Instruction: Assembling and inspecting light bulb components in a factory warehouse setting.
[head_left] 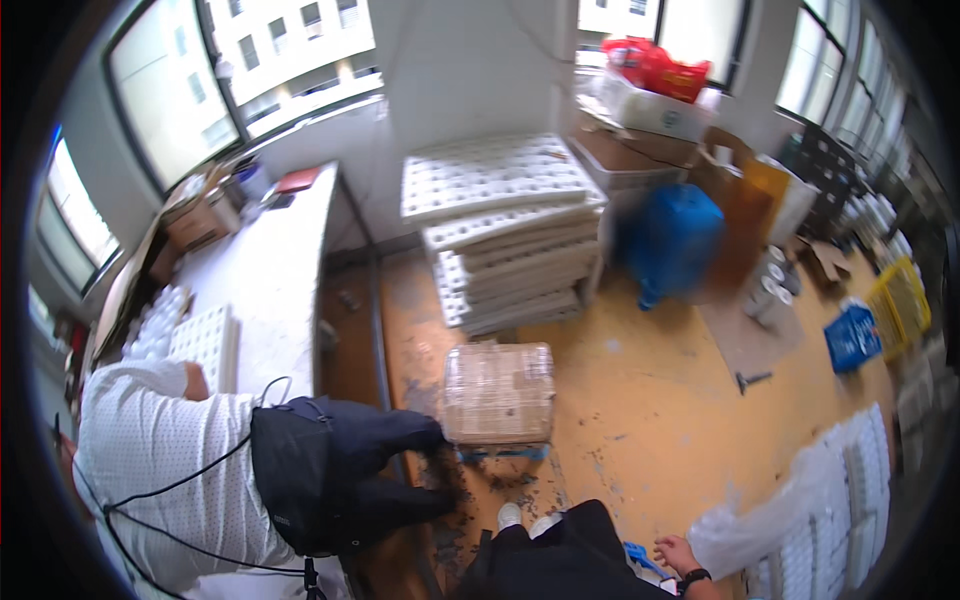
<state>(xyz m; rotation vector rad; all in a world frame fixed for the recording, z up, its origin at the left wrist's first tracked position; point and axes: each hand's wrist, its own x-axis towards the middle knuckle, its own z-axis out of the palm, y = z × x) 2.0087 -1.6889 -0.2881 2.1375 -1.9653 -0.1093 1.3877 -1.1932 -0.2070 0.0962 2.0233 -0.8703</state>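
A small workshop or packing room — worn, paint-stained orange floor, a long white bench at 10 o'clock under big windows. White moulded trays stand stacked at 12 o'clock, a wrapped box at centre on a blue pallet. Crates at 3 o'clock, cardboard boxes at 1 — stock piled everywhere.

A rectangular package wrapped in clear film sits on the orange floor at centre, on a blue pallet. Behind it rises a leaning stack of flat white trays. A brown cardboard box rests on the desk at left. A red bag tops white boxes at upper right. Clear plastic-wrapped white packs lie lower right.
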